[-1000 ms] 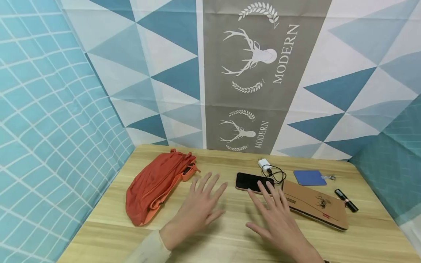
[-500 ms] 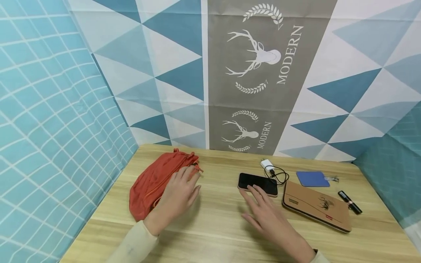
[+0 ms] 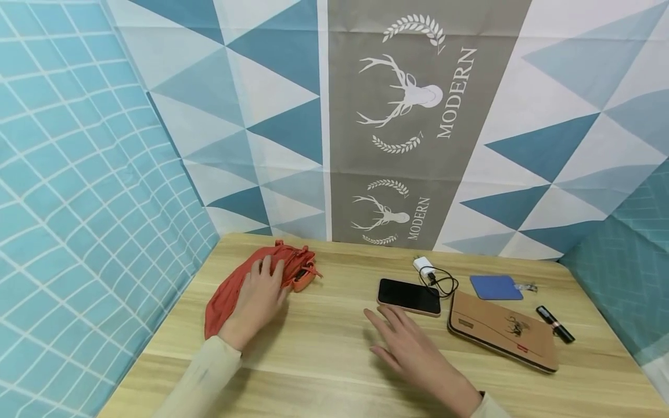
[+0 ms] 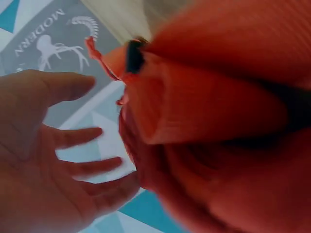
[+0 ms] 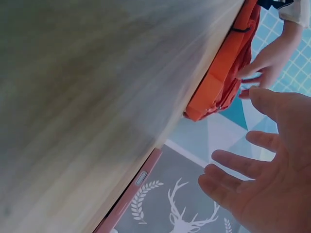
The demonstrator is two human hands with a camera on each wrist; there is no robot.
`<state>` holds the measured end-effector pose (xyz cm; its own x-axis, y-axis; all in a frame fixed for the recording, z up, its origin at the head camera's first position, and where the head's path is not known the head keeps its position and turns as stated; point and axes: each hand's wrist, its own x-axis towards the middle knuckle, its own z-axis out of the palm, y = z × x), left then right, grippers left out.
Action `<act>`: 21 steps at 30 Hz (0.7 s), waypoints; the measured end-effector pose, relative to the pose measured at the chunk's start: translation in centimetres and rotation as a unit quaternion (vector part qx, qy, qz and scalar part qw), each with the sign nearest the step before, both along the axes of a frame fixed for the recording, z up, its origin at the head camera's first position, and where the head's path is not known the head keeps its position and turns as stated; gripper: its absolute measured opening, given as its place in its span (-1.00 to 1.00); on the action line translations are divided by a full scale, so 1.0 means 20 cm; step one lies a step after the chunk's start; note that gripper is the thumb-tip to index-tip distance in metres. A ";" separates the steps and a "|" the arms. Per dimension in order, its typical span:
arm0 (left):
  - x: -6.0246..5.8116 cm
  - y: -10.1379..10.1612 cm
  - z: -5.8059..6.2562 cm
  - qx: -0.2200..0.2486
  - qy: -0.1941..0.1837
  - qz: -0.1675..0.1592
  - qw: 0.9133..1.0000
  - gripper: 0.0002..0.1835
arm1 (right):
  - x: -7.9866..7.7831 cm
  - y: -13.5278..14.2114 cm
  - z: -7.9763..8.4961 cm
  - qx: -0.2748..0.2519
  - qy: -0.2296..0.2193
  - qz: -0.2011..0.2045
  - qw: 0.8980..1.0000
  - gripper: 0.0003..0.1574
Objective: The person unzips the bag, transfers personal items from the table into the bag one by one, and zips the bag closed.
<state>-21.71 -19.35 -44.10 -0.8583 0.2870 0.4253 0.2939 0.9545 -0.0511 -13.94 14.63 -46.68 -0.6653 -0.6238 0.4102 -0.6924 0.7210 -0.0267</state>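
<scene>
On the grey band (image 3: pixel 347 157) of the printed wall hanging (image 3: pixel 282 75), I read MODERN twice in white capitals through my head view: a larger upper word (image 3: pixel 456 93) and a smaller lower word (image 3: pixel 418 219), both running sideways, each beside a stag's head (image 3: pixel 423 96) with laurel sprigs (image 3: pixel 397 143). My left wrist feed shows MODERN once, upside down. On the flat brown case (image 3: pixel 486 334), a deer print (image 3: pixel 516 325); its red label (image 3: pixel 522 348) and dark patch (image 3: pixel 465 323) are too small to read.

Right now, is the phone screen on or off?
Dark: the phone lies face up in the head view, its front plain black. Whether it's powered, can't tell.
</scene>
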 end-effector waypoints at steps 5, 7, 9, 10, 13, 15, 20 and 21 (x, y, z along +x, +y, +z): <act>-0.03 -0.01 -0.03 -0.015 -0.002 0.040 0.999 -0.20 | -0.02 -0.05 0.01 0.016 -0.028 0.002 0.999 -0.16; -0.04 -0.01 -0.04 -0.017 0.000 0.042 0.999 -0.22 | -0.03 -0.09 0.03 0.022 -0.036 0.006 0.999 -0.16; -0.05 -0.02 -0.05 -0.018 0.003 0.037 0.999 -0.27 | -0.06 -0.13 0.05 0.027 -0.040 0.013 0.999 -0.18; -0.05 -0.02 -0.05 -0.016 0.004 0.033 0.999 -0.29 | -0.07 -0.15 0.06 0.029 -0.038 0.017 0.999 -0.18; -0.06 -0.02 -0.07 -0.015 0.007 0.020 1.000 -0.33 | -0.12 -0.21 0.10 0.034 -0.038 0.029 0.998 -0.17; -0.06 -0.02 -0.08 -0.014 0.007 0.012 1.000 -0.32 | -0.16 -0.25 0.12 0.037 -0.040 0.030 0.998 -0.17; -0.05 0.00 -0.09 -0.025 -0.013 -0.008 1.000 -0.25 | -0.28 -0.34 0.16 0.032 -0.056 0.027 0.998 -0.17; -0.04 0.00 -0.09 -0.027 -0.018 -0.011 0.999 -0.23 | -0.31 -0.35 0.16 0.031 -0.058 0.027 0.997 -0.18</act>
<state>-22.58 -19.40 -45.87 -0.8657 0.3279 0.3781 0.3175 0.9438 -0.0916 -20.15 7.54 -43.49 -0.6710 -0.6818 0.2914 -0.7251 0.6855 -0.0659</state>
